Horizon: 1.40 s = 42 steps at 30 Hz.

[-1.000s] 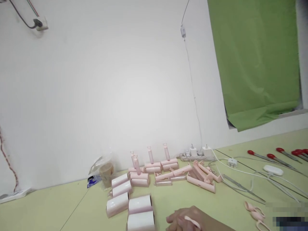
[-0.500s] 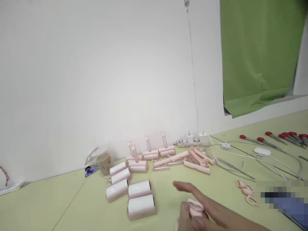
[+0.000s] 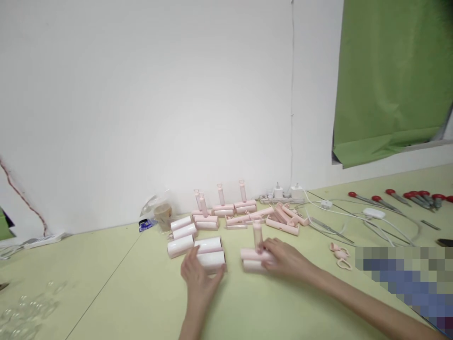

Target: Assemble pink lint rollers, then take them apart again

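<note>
A pink roller (image 3: 250, 255), handle (image 3: 257, 233) upright, is near a glossy white roll (image 3: 211, 259).

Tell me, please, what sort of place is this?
Probably a small workshop for assembling things by hand: several similar white rolls and loose pink parts lie on a long table, with red-ended tools farther right.

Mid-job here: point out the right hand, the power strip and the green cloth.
Right hand (image 3: 286, 259): head view, on the back of the hand.
Power strip (image 3: 281, 200): head view, on its long side.
Green cloth (image 3: 389, 89): head view, near its middle.
</note>
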Motion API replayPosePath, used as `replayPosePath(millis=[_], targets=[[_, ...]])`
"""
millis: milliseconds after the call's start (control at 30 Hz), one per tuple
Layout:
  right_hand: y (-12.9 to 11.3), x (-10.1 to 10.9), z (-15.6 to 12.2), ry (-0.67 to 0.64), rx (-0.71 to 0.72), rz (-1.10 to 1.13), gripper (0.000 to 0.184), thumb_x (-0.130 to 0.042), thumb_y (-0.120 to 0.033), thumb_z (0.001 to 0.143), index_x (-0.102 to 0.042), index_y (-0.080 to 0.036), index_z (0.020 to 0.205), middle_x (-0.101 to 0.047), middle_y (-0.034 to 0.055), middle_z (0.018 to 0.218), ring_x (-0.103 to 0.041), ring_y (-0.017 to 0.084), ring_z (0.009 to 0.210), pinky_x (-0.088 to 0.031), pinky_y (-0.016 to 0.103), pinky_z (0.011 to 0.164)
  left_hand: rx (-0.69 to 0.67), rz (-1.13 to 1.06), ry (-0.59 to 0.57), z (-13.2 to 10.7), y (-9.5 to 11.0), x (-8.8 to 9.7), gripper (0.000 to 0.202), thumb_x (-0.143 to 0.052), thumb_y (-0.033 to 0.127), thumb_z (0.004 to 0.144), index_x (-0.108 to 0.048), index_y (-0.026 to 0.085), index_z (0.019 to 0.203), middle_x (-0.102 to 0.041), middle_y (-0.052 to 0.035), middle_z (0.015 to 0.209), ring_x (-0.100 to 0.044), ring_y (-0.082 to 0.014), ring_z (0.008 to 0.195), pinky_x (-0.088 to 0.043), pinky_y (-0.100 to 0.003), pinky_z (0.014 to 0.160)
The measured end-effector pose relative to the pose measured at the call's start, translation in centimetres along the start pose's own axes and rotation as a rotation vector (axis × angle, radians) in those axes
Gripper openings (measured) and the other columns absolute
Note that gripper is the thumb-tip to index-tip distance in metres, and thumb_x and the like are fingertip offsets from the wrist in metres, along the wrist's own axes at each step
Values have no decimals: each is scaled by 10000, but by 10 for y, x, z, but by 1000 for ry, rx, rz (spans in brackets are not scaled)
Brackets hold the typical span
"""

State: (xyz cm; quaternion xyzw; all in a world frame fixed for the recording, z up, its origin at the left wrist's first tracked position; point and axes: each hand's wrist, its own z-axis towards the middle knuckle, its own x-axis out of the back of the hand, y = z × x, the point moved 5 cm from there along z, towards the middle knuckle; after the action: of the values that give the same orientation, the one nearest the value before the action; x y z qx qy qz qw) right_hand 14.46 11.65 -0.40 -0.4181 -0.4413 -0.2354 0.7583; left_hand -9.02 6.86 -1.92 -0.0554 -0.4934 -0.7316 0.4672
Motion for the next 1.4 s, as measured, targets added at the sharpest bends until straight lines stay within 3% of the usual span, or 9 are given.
replayPosePath(millis=[100,267,367,500,600,767,967,1200,1400], targets=[[14,-6,47,22,-37,-4,227,-510,-190,652,-564,-182,872,-601,80,920,-525,255,876,-374,313,722,199,-29,-81,8,-42,8,827,-677,428,495,-307,146,1179,-408,-159,1185,-332,-345,1150,-265,-455,942],[8,-19,97,71,-46,39,371,-580,-251,649,-522,-151,1002,-560,102,1028,-486,286,988,-373,346,792,221,-211,-337,8,-55,5,605,-652,385,520,-443,177,1048,-525,-115,1128,-408,-328,1119,-266,-433,943],[-7,-15,88,172,-46,71,539,-554,-271,690,-385,-135,1184,-409,156,1218,-322,328,1165,-287,440,908,238,-278,-293,2,-59,3,533,-636,424,531,-443,158,950,-535,-135,1090,-463,-309,1072,-324,-406,914],[-30,-9,42,205,98,141,438,-440,-263,780,-352,-236,1208,-356,81,1265,-250,233,1227,-229,397,987,234,-348,-256,-14,-59,-1,485,-662,425,523,-392,186,846,-540,-110,979,-504,-284,1000,-379,-407,871],[-38,-16,7,89,177,447,397,-475,-359,787,-393,-276,1166,-369,60,1251,-303,209,1202,-269,371,976,218,-447,-260,-21,-41,-2,504,-647,438,570,-369,201,918,-501,-73,985,-543,-238,941,-440,-376,810],[-29,-46,-27,-210,-243,1343,511,-451,-569,754,-410,-242,1144,-432,100,1220,-475,229,1066,-394,377,841,191,-621,-520,-14,35,-20,419,-577,451,661,-508,197,987,-520,-48,937,-579,-161,724,-506,-281,588],[-40,-60,-46,-538,-440,2063,602,-323,-641,766,-505,-152,1068,-586,95,1016,-557,218,957,-425,362,803,20,-489,-527,11,99,-49,221,-649,387,592,-630,171,635,-529,-13,639,-493,-152,595,-382,-197,428],[-10,-71,-40,-243,-659,2083,359,-421,-508,782,-557,-180,842,-636,45,804,-614,151,795,-435,294,838,-76,-453,-449,23,102,-46,180,-538,324,685,-653,204,753,-556,-2,630,-505,-166,598,-397,-231,526],[-8,-74,-37,-253,-712,2254,277,-556,-385,740,-543,-169,914,-639,39,817,-612,158,819,-455,307,822,-76,-363,-352,27,84,-38,300,-509,359,682,-636,182,889,-543,-42,820,-505,-211,755,-396,-314,703]])
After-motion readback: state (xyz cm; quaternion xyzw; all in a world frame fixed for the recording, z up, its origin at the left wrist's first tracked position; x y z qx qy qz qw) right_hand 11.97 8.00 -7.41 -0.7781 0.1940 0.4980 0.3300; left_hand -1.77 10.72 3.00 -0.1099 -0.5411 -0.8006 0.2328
